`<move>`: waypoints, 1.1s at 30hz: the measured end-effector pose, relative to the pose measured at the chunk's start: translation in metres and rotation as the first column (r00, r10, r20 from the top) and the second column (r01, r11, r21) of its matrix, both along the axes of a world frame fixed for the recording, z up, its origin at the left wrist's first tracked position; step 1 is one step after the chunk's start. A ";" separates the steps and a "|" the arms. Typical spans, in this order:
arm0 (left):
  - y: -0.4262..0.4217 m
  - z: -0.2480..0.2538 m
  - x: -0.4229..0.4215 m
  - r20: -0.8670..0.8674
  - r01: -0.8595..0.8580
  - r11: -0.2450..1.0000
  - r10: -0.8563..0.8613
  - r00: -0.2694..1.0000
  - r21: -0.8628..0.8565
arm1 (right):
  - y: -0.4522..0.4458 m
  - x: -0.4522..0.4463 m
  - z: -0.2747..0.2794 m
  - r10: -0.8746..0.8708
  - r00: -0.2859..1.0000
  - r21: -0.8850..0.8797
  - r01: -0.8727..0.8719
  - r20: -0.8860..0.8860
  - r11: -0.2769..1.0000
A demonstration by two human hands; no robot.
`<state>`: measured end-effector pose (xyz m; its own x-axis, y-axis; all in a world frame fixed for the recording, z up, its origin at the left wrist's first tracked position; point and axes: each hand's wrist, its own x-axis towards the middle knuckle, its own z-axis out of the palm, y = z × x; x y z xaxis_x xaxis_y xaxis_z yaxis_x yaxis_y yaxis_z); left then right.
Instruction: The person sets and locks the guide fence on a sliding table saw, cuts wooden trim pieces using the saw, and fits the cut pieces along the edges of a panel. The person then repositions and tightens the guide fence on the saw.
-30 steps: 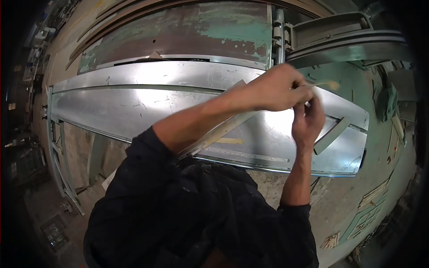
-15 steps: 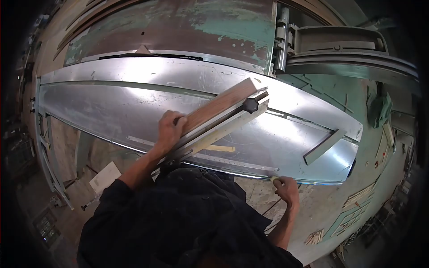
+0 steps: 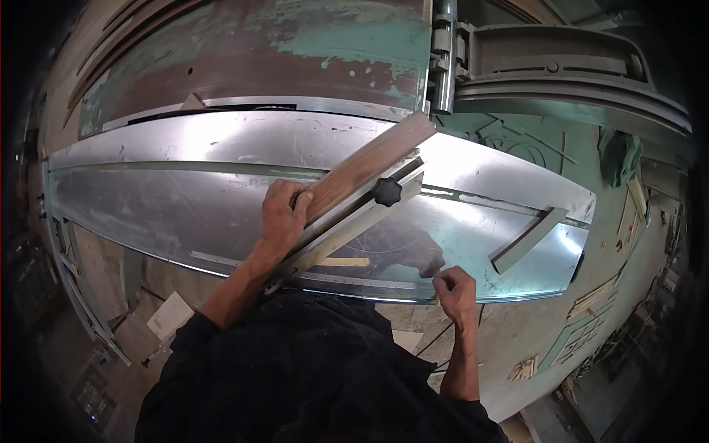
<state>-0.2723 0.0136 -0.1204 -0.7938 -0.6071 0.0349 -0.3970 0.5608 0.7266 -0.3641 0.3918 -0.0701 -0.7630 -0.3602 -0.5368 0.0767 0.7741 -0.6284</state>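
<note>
My left hand [image 3: 286, 214] is closed round the near end of a reddish-brown wooden board [image 3: 369, 166]. The board lies at a slant on the metal sliding table [image 3: 185, 199], along a fence [image 3: 354, 221] that carries a black star knob [image 3: 388, 192]. Its far end reaches past the end of the fence. Over the table's near edge, apart from the board, my right hand [image 3: 456, 292] is closed with fingers curled. Whatever it may hold is hidden or too small to name. A thin yellowish strip [image 3: 343, 261] lies on the table between the fence and my right hand.
A grey-green strip [image 3: 528, 240] lies across the table's right part. Beyond the table is a worn green-and-brown machine top [image 3: 244, 55], with a metal rail assembly [image 3: 546, 66] at upper right. Wood offcuts [image 3: 594, 303] and a green frame [image 3: 572, 343] lie on the floor.
The board has slid along the fence, away from me, together with my left hand. My right hand has lifted slightly inward over the table edge. The whole view has shifted a little.
</note>
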 end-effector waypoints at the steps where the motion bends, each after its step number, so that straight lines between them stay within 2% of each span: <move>1: 0.000 0.000 -0.002 0.002 0.002 1.000 -0.002 1.000 -0.004 | -0.003 -0.003 -0.004 -0.032 0.995 -0.041 0.028 -0.096 0.999; 2: -0.001 -0.001 -0.005 0.005 0.013 1.000 -0.013 1.000 -0.007 | -0.004 -0.005 -0.008 -0.042 0.995 -0.044 0.038 -0.093 0.998; 4: 0.000 -0.001 -0.007 -0.002 0.021 0.999 -0.021 1.000 -0.025 | -0.005 -0.006 -0.019 -0.022 0.963 -0.075 0.002 -0.269 0.997; 8: -0.001 0.003 -0.008 0.083 0.032 0.999 -0.032 0.996 0.002 | -0.011 0.000 -0.047 -0.056 0.925 -0.178 -0.013 -0.377 0.984; 10: -0.002 0.000 0.001 0.089 0.116 0.993 -0.119 0.989 0.031 | -0.017 0.001 -0.055 -0.049 0.821 -0.167 -0.056 -0.569 0.984; 11: 0.004 0.010 -0.002 0.092 0.114 0.993 -0.116 0.989 0.026 | -0.018 0.000 -0.059 -0.050 0.822 -0.172 -0.058 -0.567 0.983; 13: 0.023 0.034 -0.008 0.152 0.302 0.946 -0.283 0.947 -0.116 | -0.017 0.004 -0.067 0.003 0.778 -0.098 -0.083 -0.628 0.992; 14: 0.032 0.038 -0.012 0.160 0.296 0.948 -0.277 0.948 -0.116 | -0.017 0.006 -0.066 0.006 0.783 -0.101 -0.089 -0.622 0.991; 16: 0.045 0.041 -0.022 0.312 0.354 0.928 -0.303 0.900 -0.120 | -0.021 0.004 -0.063 0.025 0.758 -0.084 -0.106 -0.652 0.991; 22: 0.054 0.018 -0.024 0.373 0.331 0.909 -0.224 0.901 -0.254 | -0.025 0.005 -0.064 0.010 0.745 -0.110 -0.112 -0.668 0.988; 28: 0.051 0.017 -0.021 0.286 0.376 0.877 -0.294 0.912 -0.298 | -0.022 0.011 -0.068 0.034 0.746 -0.051 -0.091 -0.665 0.995; 33: 0.050 0.015 -0.018 0.250 0.366 0.886 -0.300 0.921 -0.285 | -0.027 0.011 -0.065 0.013 0.706 -0.091 -0.109 -0.709 0.990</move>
<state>-0.2898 0.0638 -0.1053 -0.9579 -0.2872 0.0073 -0.2587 0.8732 0.4131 -0.3533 0.3648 -0.1348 -0.8748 -0.4424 0.1977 -0.4706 0.6783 -0.5644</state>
